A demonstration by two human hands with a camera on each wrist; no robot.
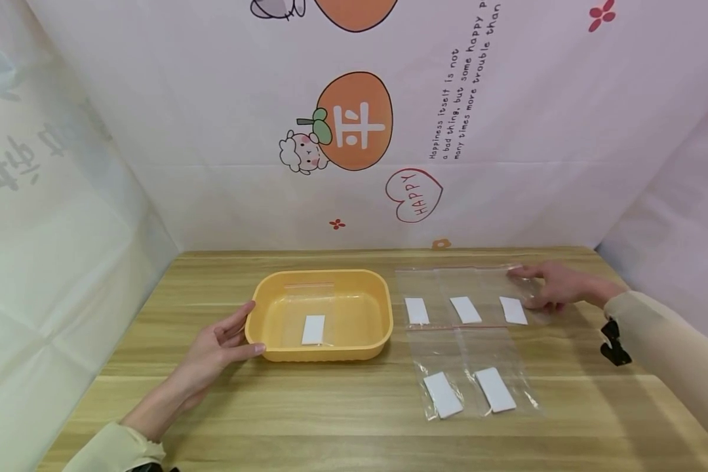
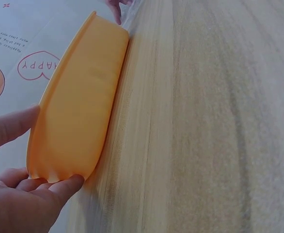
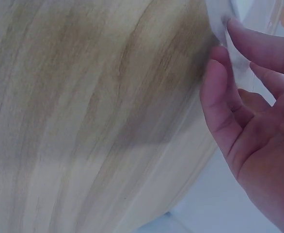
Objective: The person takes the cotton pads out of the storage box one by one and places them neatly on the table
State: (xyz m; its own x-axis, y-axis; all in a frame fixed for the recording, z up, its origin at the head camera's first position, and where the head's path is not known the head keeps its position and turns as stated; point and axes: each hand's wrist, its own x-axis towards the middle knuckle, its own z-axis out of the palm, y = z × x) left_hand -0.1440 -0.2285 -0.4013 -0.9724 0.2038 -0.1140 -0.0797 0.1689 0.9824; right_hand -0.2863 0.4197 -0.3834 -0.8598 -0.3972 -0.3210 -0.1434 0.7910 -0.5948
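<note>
Wood-grain table (image 1: 330, 419), pale cartoon-print backdrop (image 1: 507, 98) behind it with orange fruit motifs and "HAPPY" heart, white sheeting (image 1: 47, 262) on left.

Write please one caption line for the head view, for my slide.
Left hand touches a yellow tray holding one bagged card; right hand touches the far-right clear bag on the table.

One yellow tray (image 1: 383, 308), six clear bags (image 1: 466, 298), two hands (image 1: 218, 344)
</note>
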